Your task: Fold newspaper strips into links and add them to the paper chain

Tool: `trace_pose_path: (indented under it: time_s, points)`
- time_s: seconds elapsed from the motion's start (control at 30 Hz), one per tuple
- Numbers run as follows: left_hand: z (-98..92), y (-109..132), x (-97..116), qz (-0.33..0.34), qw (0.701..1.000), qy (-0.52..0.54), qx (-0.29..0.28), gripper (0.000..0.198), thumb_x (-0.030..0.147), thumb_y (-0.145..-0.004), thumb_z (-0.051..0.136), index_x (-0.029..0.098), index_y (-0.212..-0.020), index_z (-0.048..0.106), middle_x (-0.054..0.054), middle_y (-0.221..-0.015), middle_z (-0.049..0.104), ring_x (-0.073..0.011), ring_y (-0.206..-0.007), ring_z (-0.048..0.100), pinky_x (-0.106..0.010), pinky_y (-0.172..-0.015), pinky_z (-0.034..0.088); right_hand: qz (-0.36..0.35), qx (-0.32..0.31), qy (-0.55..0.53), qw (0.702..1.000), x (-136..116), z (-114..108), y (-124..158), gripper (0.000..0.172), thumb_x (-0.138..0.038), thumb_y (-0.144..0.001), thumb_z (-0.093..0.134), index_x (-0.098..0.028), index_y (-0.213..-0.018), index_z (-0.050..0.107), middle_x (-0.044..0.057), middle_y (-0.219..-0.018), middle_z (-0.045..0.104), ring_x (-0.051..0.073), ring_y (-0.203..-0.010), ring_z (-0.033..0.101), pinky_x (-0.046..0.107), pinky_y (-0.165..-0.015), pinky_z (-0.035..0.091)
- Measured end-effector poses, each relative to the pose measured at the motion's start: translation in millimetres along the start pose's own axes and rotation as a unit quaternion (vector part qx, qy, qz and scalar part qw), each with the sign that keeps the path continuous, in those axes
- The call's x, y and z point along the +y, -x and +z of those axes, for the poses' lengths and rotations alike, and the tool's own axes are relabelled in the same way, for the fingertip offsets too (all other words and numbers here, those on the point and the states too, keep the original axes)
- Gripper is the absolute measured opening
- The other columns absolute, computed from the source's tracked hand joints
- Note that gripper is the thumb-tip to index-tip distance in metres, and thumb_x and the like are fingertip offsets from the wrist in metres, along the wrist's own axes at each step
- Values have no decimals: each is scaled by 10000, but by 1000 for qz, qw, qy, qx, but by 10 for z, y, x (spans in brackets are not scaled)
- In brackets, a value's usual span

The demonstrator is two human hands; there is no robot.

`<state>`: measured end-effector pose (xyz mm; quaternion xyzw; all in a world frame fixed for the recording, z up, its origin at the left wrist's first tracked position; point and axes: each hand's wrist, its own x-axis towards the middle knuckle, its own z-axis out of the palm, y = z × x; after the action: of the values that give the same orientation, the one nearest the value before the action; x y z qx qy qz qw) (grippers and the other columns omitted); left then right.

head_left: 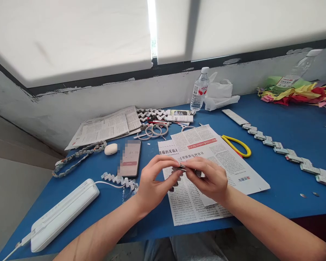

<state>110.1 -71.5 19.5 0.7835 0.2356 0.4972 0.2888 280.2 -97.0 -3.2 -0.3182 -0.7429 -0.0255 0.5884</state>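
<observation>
Left hand [157, 177] and right hand [210, 177] meet over the newsprint, thumbs and fingertips pinching a small grey folded-paper piece [182, 167] between them; its creased edges show at the fingertips, while much of it is hidden by the fingers. It is held above two overlapping newspaper sheets [192, 210], thin, matte and straight-cut, densely printed in columns, with a red headline band on the upper one. Beside their right edge lies a smooth yellow loop handle [235, 139], partly covered by paper. All this rests on a flat blue tabletop [282, 123]. To the right, a long zigzag chain [295, 158] of stiff, flattened paper links runs diagonally, and two small, shiny oval discs [302, 195] lie near its lower end. Left of the hands are a slab-like smartphone [132, 159], a glossy, rounded white case [111, 149], a short pale zigzag strip [116, 178] and a narrow braided paper loop [97, 146]. Nearer the left edge sits an oblong white plastic box [65, 215] with a cable at each end. Toward the wall are creased folded newspapers [103, 128], a clear, ribbed water bottle [200, 90], a crumpled, translucent plastic bag [220, 92] and, far right, a ruffled heap of coloured paper [301, 94].
</observation>
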Motion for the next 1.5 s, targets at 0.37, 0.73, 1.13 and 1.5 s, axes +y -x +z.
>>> trace_pose_path:
  time_s: [0.37, 0.73, 1.13, 1.5]
  points:
    - [-34, -99, -147, -233, 962, 135, -48, 129, 256, -764, 722, 165, -792, 635, -17, -825, 620, -132, -776, 608, -236, -694, 536, 240, -81, -66, 965, 32, 48, 23, 82, -185, -866, 562, -202, -905, 632, 4, -676, 625, 123, -583, 548, 247, -519, 419]
    - [-69, -178, -473, -485, 806, 329, -85, 350, 383, -611, 833, 131, -787, 666, -14, -791, 599, -104, -718, 547, -245, -692, 453, 625, -131, -386, 665, 241, 41, -106, 167, -188, -566, 485, -192, -731, 458, -25, -663, 555, 59, -454, 337, 231, -450, 198]
    - [-93, -172, -529, -512, 768, 371, -99, 332, 362, -641, 831, 130, -823, 679, -27, -801, 627, -109, -730, 576, -254, -720, 434, 516, -171, -292, 787, 227, 20, -54, 248, -399, -771, 672, -187, -886, 728, 60, -850, 705, 182, -764, 643, 349, -705, 534]
    - [-103, -180, -514, -525, 732, 409, -148, 255, 345, -730, 772, 130, -813, 664, -48, -770, 649, -114, -721, 606, -216, -673, 448, 522, -163, -298, 783, 124, 19, -83, 266, -413, -805, 664, -152, -831, 624, 49, -761, 700, 131, -608, 649, 279, -586, 542]
